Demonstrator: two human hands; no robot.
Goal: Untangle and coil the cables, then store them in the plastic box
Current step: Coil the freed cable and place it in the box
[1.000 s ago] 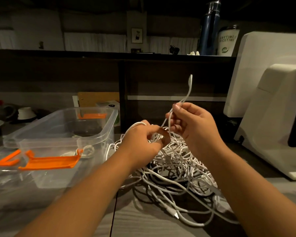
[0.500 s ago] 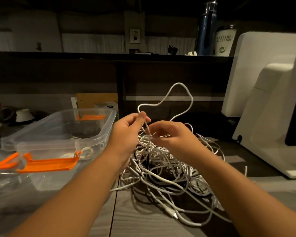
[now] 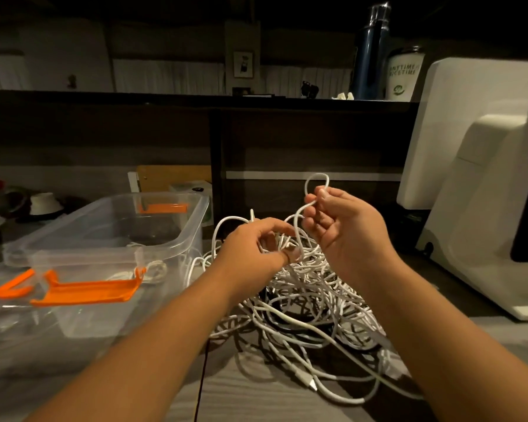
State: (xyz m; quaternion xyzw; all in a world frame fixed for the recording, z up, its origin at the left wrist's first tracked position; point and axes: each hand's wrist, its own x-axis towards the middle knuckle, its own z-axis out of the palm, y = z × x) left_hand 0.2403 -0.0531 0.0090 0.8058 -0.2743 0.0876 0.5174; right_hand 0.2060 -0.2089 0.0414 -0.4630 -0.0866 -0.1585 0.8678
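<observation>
A tangled heap of white cables point(image 3: 305, 312) lies on the grey wooden table in front of me. My right hand point(image 3: 342, 233) is raised above the heap and pinches one white cable, a small loop point(image 3: 317, 182) of it standing above my fingertips. My left hand point(image 3: 256, 248) sits lower and to the left, fingers curled round strands of the same bundle. The clear plastic box point(image 3: 192, 226) with orange latches stands to the left, and a coiled white cable point(image 3: 153, 269) shows inside it.
The box's clear lid with an orange clip point(image 3: 86, 292) lies at the near left. A big white appliance point(image 3: 482, 184) fills the right side. A dark shelf at the back carries a blue bottle point(image 3: 371, 53) and a white tumbler point(image 3: 404, 73). A thin dark cord point(image 3: 201, 382) runs toward me.
The large loop that stood high above both hands has shrunk to a small one. My right hand has risen and moved right; my left hand has dropped and closed on the strands.
</observation>
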